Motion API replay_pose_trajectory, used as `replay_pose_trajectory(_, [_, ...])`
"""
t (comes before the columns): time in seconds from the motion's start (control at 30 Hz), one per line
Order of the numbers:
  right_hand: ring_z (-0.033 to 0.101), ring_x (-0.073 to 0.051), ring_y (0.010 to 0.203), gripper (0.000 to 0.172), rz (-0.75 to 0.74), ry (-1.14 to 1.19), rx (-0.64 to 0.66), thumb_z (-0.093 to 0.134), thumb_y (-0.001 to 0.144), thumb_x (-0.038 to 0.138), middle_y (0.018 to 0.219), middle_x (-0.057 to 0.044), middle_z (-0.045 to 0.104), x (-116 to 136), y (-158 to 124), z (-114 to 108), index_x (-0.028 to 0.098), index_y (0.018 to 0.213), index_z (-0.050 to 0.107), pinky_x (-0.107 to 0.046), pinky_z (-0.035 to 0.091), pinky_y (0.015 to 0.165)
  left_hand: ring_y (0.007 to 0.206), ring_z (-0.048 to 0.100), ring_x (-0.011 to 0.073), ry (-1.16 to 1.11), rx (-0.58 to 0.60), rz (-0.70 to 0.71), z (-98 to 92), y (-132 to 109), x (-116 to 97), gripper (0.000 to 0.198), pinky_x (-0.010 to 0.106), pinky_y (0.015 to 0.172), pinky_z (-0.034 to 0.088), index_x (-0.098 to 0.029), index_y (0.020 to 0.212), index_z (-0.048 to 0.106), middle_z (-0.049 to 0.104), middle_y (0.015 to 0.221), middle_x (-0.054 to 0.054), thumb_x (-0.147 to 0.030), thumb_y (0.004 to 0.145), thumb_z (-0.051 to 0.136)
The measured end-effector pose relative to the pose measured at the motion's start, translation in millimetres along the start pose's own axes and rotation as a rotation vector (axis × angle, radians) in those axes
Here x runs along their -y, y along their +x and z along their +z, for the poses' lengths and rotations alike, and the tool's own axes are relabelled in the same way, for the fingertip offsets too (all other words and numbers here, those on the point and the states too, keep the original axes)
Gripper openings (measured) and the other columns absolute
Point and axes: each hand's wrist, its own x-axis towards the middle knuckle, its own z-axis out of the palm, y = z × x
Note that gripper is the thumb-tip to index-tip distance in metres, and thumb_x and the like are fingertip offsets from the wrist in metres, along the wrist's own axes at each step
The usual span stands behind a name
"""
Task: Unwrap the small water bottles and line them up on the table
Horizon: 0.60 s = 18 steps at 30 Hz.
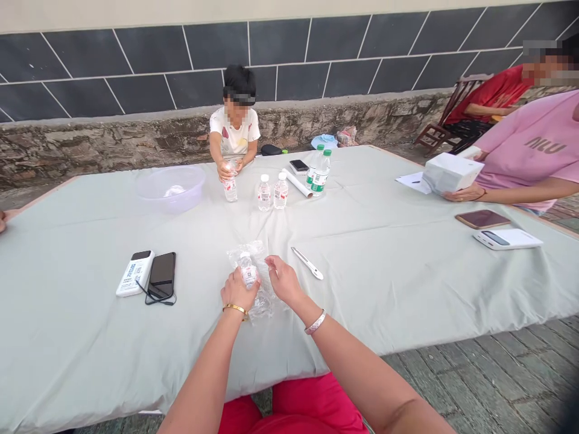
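We look down at our two bare forearms reaching over a pale grey-green tablecloth (85, 355). Our left hand (239, 289), a gold bangle (235, 309) at its wrist, curls around a small clear water bottle (247, 271), the fingers closed snugly on its labelled body. The bottle is just above a crumpled clear plastic wrap (262, 304) lying on the cloth beneath both hands. Our right hand (284, 279), wearing a pink and white bracelet (315, 322), is open and lightly curled just beside the bottle, its fingers slightly apart; we cannot tell whether they touch the plastic. A firm, whole-hand hold suits a smooth bottle, and the free hand is well placed near the slippery film. A slim white pen-shaped device (307, 263) lies near our right hand. Off to our left are a white coded device (134, 272) and a black phone (161, 275). Across the table, a seated person (235, 129) holds another bottle (230, 188) near a translucent plastic basin (170, 188); to our right, a person in pink (529, 144) rests a hand against a white box (452, 173)
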Motion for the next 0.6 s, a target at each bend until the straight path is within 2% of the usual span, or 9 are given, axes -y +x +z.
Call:
replay_pose_trajectory(0.07, [0.055, -0.018, 0.113, 0.039, -0.002, -0.049, 0.096, 0.035, 0.09, 0.018, 0.121, -0.009, 0.061, -7, 1, 16, 0.017, 0.127, 0.046, -0.031, 0.041, 0.094, 0.122, 0.048, 0.0278, -0.071, 0.006, 0.029, -0.2, 3, 16, 0.067, 0.036, 0.095, 0.038, -0.015, 0.135, 0.038, 0.05, 0.133, 0.017, -0.052, 0.081, 0.045])
replay_pose_trajectory(0.17, [0.04, -0.021, 0.129, 0.044, -0.065, -0.226, 0.189, 0.036, 0.093, 0.028, 0.137, -0.011, 0.049, -22, -6, 32, 0.018, 0.135, 0.042, -0.041, 0.026, 0.108, 0.119, 0.05, 0.0239, -0.211, -0.017, 0.015, -1.9, 5, 46, 0.057, 0.033, 0.097, 0.038, -0.017, 0.13, 0.045, 0.053, 0.131, 0.014, -0.048, 0.083, 0.044])
replay_pose_trajectory(0.23, [0.031, -0.021, 0.135, 0.043, -0.115, -0.321, 0.228, 0.035, 0.093, 0.027, 0.145, -0.009, 0.039, -29, -11, 35, 0.02, 0.135, 0.043, -0.044, 0.017, 0.112, 0.106, 0.058, 0.0215, -0.317, -0.041, -0.071, -5.0, 4, 65, 0.052, 0.032, 0.093, 0.042, -0.017, 0.127, 0.048, 0.058, 0.124, 0.012, -0.043, 0.083, 0.045])
replay_pose_trajectory(0.3, [0.027, -0.021, 0.137, 0.042, -0.122, -0.386, 0.261, 0.033, 0.093, 0.024, 0.147, -0.008, 0.036, -31, -14, 33, 0.022, 0.134, 0.046, -0.047, 0.015, 0.112, 0.089, 0.063, 0.0187, -0.452, -0.068, -0.197, -9.2, 1, 78, 0.049, 0.03, 0.08, 0.048, -0.018, 0.125, 0.048, 0.062, 0.114, 0.01, -0.042, 0.083, 0.043])
replay_pose_trajectory(0.37, [0.026, -0.023, 0.138, 0.042, -0.101, -0.431, 0.285, 0.033, 0.093, 0.02, 0.147, -0.008, 0.035, -29, -13, 28, 0.022, 0.132, 0.048, -0.048, 0.015, 0.111, 0.076, 0.064, 0.0171, -0.607, -0.084, -0.311, -13.0, -2, 83, 0.049, 0.029, 0.065, 0.049, -0.019, 0.125, 0.048, 0.064, 0.105, 0.009, -0.046, 0.085, 0.036])
replay_pose_trajectory(0.43, [0.025, -0.024, 0.138, 0.043, -0.068, -0.468, 0.294, 0.033, 0.091, 0.016, 0.147, -0.01, 0.035, -24, -11, 21, 0.021, 0.131, 0.05, -0.05, 0.015, 0.11, 0.066, 0.063, 0.0163, -0.693, -0.078, -0.352, -14.5, -5, 82, 0.055, 0.028, 0.055, 0.048, -0.02, 0.126, 0.046, 0.065, 0.098, 0.007, -0.054, 0.085, 0.033])
replay_pose_trajectory(0.53, [0.028, -0.026, 0.136, 0.043, -0.015, -0.466, 0.241, 0.035, 0.088, 0.011, 0.145, -0.013, 0.038, -7, -7, 11, 0.018, 0.126, 0.054, -0.047, 0.019, 0.108, 0.055, 0.059, 0.0147, -0.658, -0.052, -0.295, -10.5, -6, 76, 0.057, 0.026, 0.051, 0.047, -0.019, 0.123, 0.048, 0.063, 0.075, 0.001, -0.052, 0.076, 0.051])
replay_pose_trajectory(0.6, [0.039, -0.024, 0.129, 0.041, -0.009, -0.373, 0.192, 0.036, 0.089, 0.015, 0.138, -0.013, 0.046, 12, -3, 10, 0.018, 0.126, 0.054, -0.04, 0.028, 0.104, 0.049, 0.055, 0.0132, -0.657, -0.032, -0.271, -4.4, -6, 75, 0.041, 0.025, 0.049, 0.046, -0.018, 0.107, 0.057, 0.056, 0.061, -0.004, -0.043, 0.074, 0.055])
